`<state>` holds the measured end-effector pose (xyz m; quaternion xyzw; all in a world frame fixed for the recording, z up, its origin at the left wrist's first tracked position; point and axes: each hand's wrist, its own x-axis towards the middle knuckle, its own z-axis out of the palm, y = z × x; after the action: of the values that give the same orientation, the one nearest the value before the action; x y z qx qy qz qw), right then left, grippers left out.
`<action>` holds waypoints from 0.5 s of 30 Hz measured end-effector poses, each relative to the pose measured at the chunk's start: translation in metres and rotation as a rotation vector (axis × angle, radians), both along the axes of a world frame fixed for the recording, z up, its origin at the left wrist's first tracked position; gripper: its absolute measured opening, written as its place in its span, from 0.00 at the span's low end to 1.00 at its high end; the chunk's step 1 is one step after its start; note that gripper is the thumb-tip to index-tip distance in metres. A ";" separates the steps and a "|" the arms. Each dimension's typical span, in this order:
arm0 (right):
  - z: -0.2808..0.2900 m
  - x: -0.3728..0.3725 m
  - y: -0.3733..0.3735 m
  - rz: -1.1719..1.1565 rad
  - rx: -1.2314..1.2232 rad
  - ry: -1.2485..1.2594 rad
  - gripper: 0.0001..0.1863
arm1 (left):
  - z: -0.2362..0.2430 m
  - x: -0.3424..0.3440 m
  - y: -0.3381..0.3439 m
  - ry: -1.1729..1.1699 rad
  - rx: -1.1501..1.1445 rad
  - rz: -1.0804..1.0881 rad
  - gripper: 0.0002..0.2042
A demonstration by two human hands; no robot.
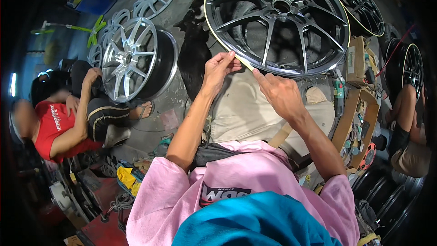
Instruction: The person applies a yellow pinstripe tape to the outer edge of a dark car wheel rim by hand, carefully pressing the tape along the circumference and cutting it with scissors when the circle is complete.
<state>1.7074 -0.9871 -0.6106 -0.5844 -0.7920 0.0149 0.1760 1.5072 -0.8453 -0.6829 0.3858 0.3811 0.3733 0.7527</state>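
Note:
A dark multi-spoke car wheel rim (268, 43) stands in front of me, tilted, with its spoked face upward. Thin pale-yellow tape (246, 65) runs along the edge of its outer lip. At the near lower edge, my left hand (220, 69) pinches the tape between thumb and fingers. Just to its right, my right hand (280, 93) has its index fingertip pressed on the tape at the lip. The other fingers of that hand are loosely bent, and its thumb is mostly hidden.
A black cat (193, 52) lies left of the rim. Beyond it are a silver wheel (129, 59) and a seated person in a red shirt (54, 127). A box of tools (343, 123) stands at right, near another taped wheel (359, 2) and another person's leg (403, 109).

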 end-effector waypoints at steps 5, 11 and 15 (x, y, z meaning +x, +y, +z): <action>0.004 0.001 -0.003 0.015 -0.019 -0.022 0.28 | -0.002 0.001 -0.001 -0.011 0.033 0.004 0.14; -0.004 0.016 -0.006 0.026 -0.039 -0.058 0.29 | 0.002 0.004 -0.006 0.047 0.055 -0.010 0.15; -0.003 0.016 -0.007 -0.005 -0.058 -0.049 0.27 | 0.001 0.007 -0.008 0.041 0.070 -0.013 0.14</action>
<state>1.7237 -0.9945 -0.6138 -0.5915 -0.7938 0.0229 0.1396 1.5138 -0.8535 -0.6818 0.4219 0.3808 0.3736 0.7331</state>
